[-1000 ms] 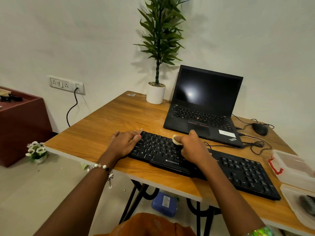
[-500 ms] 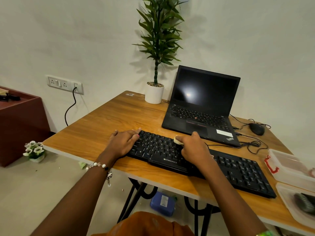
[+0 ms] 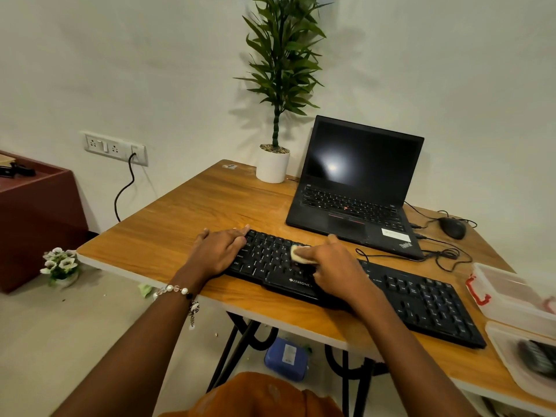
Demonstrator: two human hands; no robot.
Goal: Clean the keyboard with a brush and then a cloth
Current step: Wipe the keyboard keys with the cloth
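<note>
A: What do the hands do at this moment?

B: My right hand (image 3: 338,269) presses a small pale cloth (image 3: 301,254) on the letter keys of the keyboard (image 3: 421,299), fingers curled over it. My left hand (image 3: 221,251) lies flat on the left end of the keyboard, fingers straight, holding nothing, I think only to steady it.

A: Where is the risk?

B: The keyboard lies across the front of the tabletop (image 3: 195,212), close to the edge. If I wipe hard toward me without the left hand's weight, it may slide forward. Its cable (image 3: 442,257) is in loose loops near the laptop (image 3: 355,188), so a wide stroke could catch it and pull. Too much pressure could also lift a keycap.

A: What can you not see well?

B: The cloth is mostly under my fingers, so its size and how dirty it is I cannot tell. The keys under my right palm are hidden. At right, a dark thing in the open container (image 3: 511,356) is blurred; it may be the brush, but I am not sure
</note>
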